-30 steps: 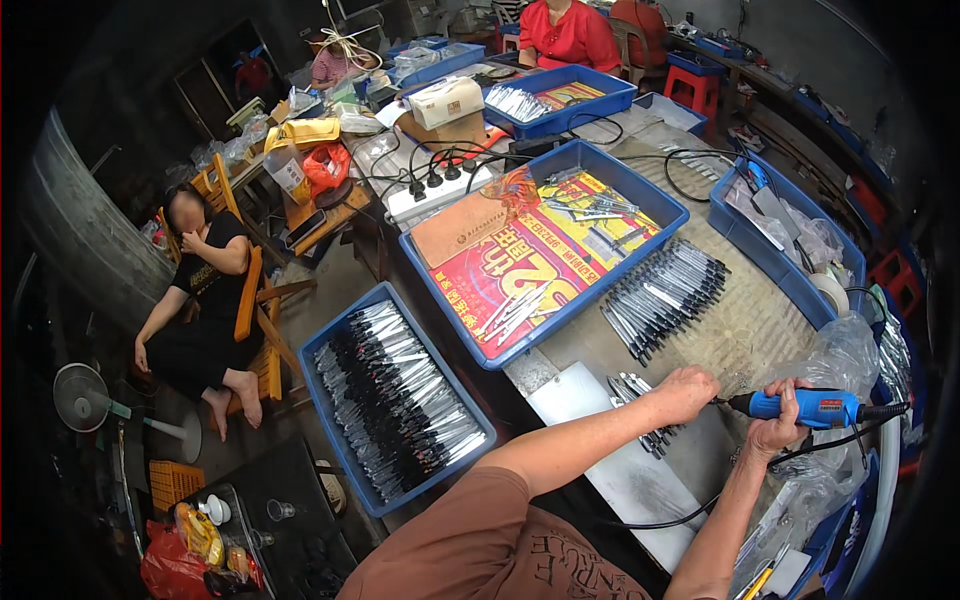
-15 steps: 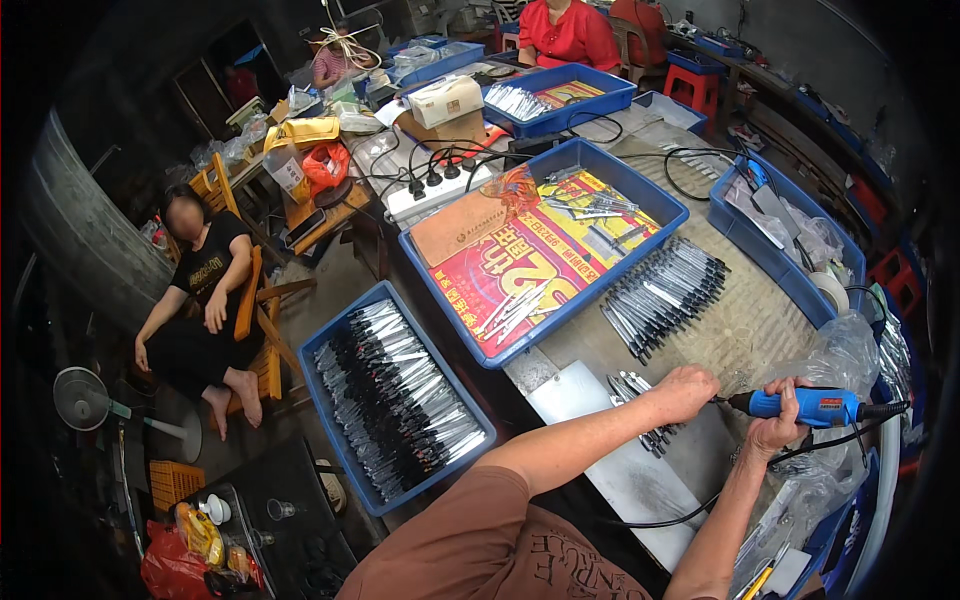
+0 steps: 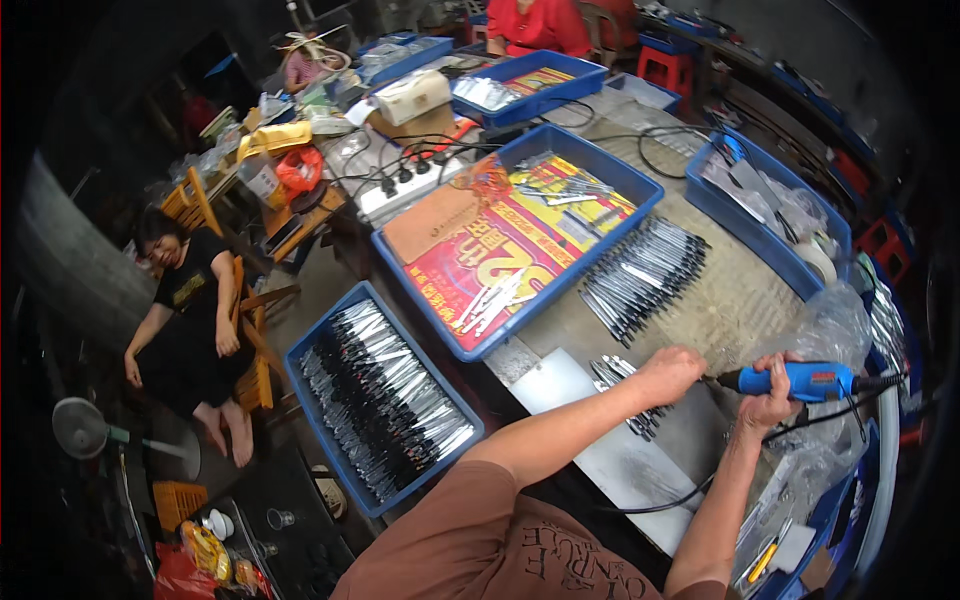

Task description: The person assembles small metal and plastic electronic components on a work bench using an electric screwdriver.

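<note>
My right hand [image 3: 768, 400] is wrapped round a blue corded power tool [image 3: 822, 381], shaped like an electric screwdriver and lying level. Its dark tip points left at my left hand [image 3: 672, 375]. The fingers of that hand are closed close by the tip; whatever is in them is hidden. Under my left wrist, several pens [image 3: 608, 372] lie across a white board [image 3: 555, 388] at the table edge. Beyond them spreads a dense row of clear and black pens [image 3: 645, 280].
Left of my arm, a blue tray [image 3: 328, 438] is packed with pens. Another blue tray [image 3: 560, 318] holds printed sheets and loose pens. Plastic bags [image 3: 830, 330] and a bin [image 3: 765, 262] crowd the right. A power strip [image 3: 395, 200] stands behind; a person [image 3: 190, 300] sits at left.
The whole scene has shifted slightly left and up with my head. Both hands keep their places at the tool and its tip. The seated person's head has turned a little.
</note>
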Motion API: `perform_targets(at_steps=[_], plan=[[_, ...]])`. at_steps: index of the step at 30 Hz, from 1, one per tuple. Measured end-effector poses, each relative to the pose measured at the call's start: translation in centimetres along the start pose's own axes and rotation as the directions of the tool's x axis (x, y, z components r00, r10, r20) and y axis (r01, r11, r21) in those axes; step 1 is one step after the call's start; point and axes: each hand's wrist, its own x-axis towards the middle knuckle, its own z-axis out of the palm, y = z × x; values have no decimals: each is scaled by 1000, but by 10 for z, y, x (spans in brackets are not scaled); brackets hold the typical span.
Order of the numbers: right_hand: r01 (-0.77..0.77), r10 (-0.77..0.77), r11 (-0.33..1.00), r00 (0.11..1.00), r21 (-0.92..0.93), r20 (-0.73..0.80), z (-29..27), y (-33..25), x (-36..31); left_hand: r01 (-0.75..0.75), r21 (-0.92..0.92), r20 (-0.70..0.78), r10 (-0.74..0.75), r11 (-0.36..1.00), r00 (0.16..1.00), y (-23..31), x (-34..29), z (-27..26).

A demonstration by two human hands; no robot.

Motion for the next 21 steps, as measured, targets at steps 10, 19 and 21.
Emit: perform_targets(at_steps=[10, 19, 21], plan=[[-29, 26, 999, 995, -32, -96, 32, -13, -7, -28, -88, -9, 28, 996, 1000, -23, 4, 6], [-54, 57, 997, 997, 51, -48, 22, -13, -5, 3, -15, -17, -3, 1000, 1000, -10, 5, -10], [-52, 54, 997, 997, 51, -52, 21, -12, -5, 2, 2, 7, -2, 1000, 1000, -9, 5, -8]])
